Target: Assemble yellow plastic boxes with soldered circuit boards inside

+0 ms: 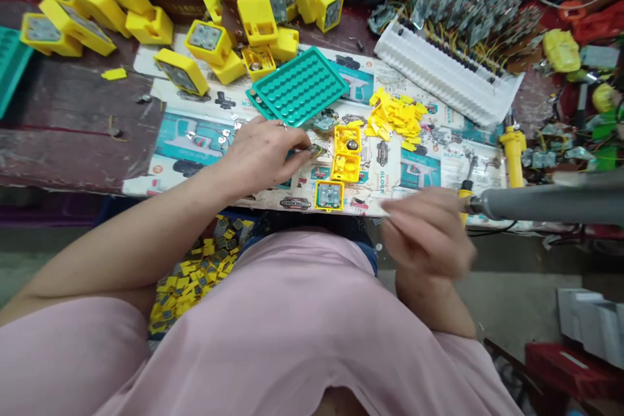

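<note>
Head view: at the centre of the frame, the left hand (266,151) pinches a small dark part (318,150) just left of an open yellow casing (346,155) on the worktop (78,123).
The left grip is closed, thumb against fingers; the right hand (429,234), right of centre and below the worktop's near edge, is motion-blurred, a pale speck at its fingertips, so I cannot tell whether its grip grasps anything. Just below the open casing sits a yellow case with a grey face (329,195). Small yellow plastic pieces (396,118) lie heaped to the upper right of the casing, a green ridged tray (301,84) above the left hand, and a white foam rack (446,75) at upper right, beneath bunched grey wired components (468,3). Larger yellow housings (258,19) crowd the upper left.
</note>
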A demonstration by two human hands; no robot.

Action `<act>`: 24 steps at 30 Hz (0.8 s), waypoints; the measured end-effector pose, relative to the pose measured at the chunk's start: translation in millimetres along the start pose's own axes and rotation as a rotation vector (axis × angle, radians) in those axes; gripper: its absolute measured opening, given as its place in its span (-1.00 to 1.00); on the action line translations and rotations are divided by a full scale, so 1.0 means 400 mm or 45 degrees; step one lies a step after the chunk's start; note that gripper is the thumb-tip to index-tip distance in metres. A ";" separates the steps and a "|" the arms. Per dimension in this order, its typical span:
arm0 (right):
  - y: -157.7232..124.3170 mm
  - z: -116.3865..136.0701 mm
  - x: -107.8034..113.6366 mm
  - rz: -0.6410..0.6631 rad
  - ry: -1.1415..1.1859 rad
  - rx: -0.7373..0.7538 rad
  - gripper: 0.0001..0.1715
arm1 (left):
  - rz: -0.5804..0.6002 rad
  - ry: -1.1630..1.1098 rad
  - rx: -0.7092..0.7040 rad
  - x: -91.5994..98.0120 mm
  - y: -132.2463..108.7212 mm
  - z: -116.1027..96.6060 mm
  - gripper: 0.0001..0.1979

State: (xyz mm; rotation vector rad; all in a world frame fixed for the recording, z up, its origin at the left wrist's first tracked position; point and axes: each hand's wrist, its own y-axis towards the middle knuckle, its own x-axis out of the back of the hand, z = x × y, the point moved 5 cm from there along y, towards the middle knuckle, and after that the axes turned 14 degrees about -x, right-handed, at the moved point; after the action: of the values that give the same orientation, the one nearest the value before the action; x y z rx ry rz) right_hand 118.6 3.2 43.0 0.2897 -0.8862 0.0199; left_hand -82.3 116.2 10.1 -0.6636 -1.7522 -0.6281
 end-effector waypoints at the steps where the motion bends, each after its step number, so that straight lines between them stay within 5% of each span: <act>1: 0.022 0.003 -0.016 -0.030 0.008 0.063 -0.88 | 0.001 -0.054 0.030 0.003 0.002 0.002 -0.69; 5: 0.102 0.016 -0.103 -0.042 -0.116 0.177 -0.81 | -0.016 -0.406 0.101 0.010 0.015 0.003 -0.78; 11: 0.139 0.026 -0.178 0.039 -0.607 -0.167 -0.49 | 0.102 -0.828 0.252 -0.005 0.034 0.013 -0.81; 19: 0.160 0.012 -0.183 0.206 -0.509 -0.410 -0.75 | -0.102 -0.685 0.206 0.012 0.029 0.009 -0.78; 24: 0.160 0.009 -0.175 0.162 -0.595 -0.441 -0.61 | -0.088 -0.670 0.223 0.017 0.034 0.004 -0.79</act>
State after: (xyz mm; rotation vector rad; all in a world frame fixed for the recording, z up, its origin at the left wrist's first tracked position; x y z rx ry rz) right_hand 62.6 71.0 7.0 -0.0940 -1.3498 -0.0861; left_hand -75.5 127.7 17.2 -0.6876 -2.2954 -0.3547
